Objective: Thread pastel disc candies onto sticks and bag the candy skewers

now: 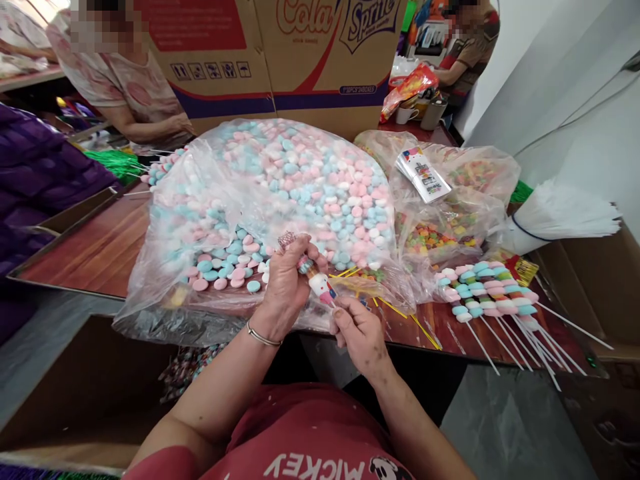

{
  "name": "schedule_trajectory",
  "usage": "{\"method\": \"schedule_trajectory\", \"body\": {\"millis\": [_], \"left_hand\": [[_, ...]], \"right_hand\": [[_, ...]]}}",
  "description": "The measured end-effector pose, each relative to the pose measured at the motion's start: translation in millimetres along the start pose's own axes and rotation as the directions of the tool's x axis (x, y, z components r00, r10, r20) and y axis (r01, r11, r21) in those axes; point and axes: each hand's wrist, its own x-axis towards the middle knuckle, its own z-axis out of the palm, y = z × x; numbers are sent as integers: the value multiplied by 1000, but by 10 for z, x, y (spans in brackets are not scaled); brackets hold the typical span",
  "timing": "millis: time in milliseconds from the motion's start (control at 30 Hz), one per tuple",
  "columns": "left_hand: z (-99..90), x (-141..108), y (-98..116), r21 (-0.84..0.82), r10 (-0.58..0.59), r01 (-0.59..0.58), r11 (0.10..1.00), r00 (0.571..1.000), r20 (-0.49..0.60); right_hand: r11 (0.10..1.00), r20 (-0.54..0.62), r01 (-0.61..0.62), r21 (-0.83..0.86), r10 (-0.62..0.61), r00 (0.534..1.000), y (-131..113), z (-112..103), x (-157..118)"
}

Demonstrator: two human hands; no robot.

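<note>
A marshmallow-like candy skewer in a printed clear wrapper is held up between my two hands, slanting down to the right. My left hand, with a bangle at the wrist, is closed around its upper part, and the gathered wrapper end shows above the fingers. Lower down, my right hand pinches the skewer's bottom end near the stick. Just behind my hands lies a big clear plastic bag full of pink, blue and white candies, some spilling at its front. Yellow twist ties lie right of my right hand.
Several threaded candy skewers are piled at the right table edge. Behind them are white sticks, bags of colourful gummies and printed wrappers. A large carton stands at the back. Co-workers are at the far left and right.
</note>
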Motion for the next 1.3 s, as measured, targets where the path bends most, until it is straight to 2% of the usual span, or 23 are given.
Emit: {"method": "schedule_trajectory", "body": {"millis": [100,200,300,400,500,567,633,667,700,733,767,800,833,867,900,933,967,1033,1067,1133,1200,1300], "left_hand": [[16,21,10,-41,32,-34,999,999,-38],[47,-1,-14,-49,6,-8,999,999,-48],[83,-58,-85,-82,-21,18,996,999,-44],[80,-102,-162,-101,-41,38,994,999,-32],[-15,-99,-171,-32,-111,110,993,994,-20],[-135,-86,-89,55,-92,96,994,994,-62],[-266,-98,82,204,88,-55,977,983,-159],[-321,-120,196,322,243,-170,931,949,-199],[-359,-155,321,461,420,-298,836,888,-188],[-378,-197,448,604,558,-392,694,823,-106],[-375,-242,569,730,618,-440,523,786,31],[-355,-283,673,820,576,-438,368,800,169],[-323,-312,754,857,416,-426,289,862,289],[-286,-326,806,864,212,-420,278,904,371],[-253,-323,828,867,-8,-394,305,909,417],[-229,-305,822,870,-218,-343,355,874,434],[-219,-277,794,875,-386,-267,403,817,428],[-231,-220,694,890,-614,-79,449,696,371],[-246,-203,635,888,-677,12,459,653,341],[-273,-206,523,859,-726,146,491,613,311],[-283,-250,429,816,-718,199,543,614,328],[-291,-340,305,771,-649,171,613,665,369]], "right_hand": [[925,-55,172,-339,-203,978,44,-64,-88],[803,-89,243,-545,-343,935,59,-75,-93],[732,-63,262,-630,-384,921,42,-36,-33],[700,-53,284,-655,-418,907,7,-22,18],[669,-34,335,-663,-475,880,-54,-124,50],[640,21,392,-661,-506,862,-124,-270,69],[607,103,450,-655,-518,849,-226,-452,90],[587,148,476,-654,-518,842,-289,-542,102],[564,200,502,-656,-512,835,-359,-625,118],[537,254,532,-655,-507,824,-434,-694,137],[514,309,560,-650,-495,812,-512,-747,161],[490,368,590,-641,-478,797,-589,-782,190],[464,425,618,-635,-459,780,-664,-800,224],[435,480,641,-632,-430,765,-733,-802,260],[406,531,663,-629,-398,748,-795,-795,298],[380,574,681,-626,-365,733,-850,-780,337],[362,608,693,-623,-333,721,-897,-764,374],[353,644,704,-616,-289,708,-972,-739,441],[363,651,703,-611,-275,708,-1003,-733,471],[412,652,683,-603,-240,719,-1052,-731,523],[487,643,644,-589,-200,739,-1079,-731,564],[591,620,577,-563,-160,769,-1060,-712,608]]}}
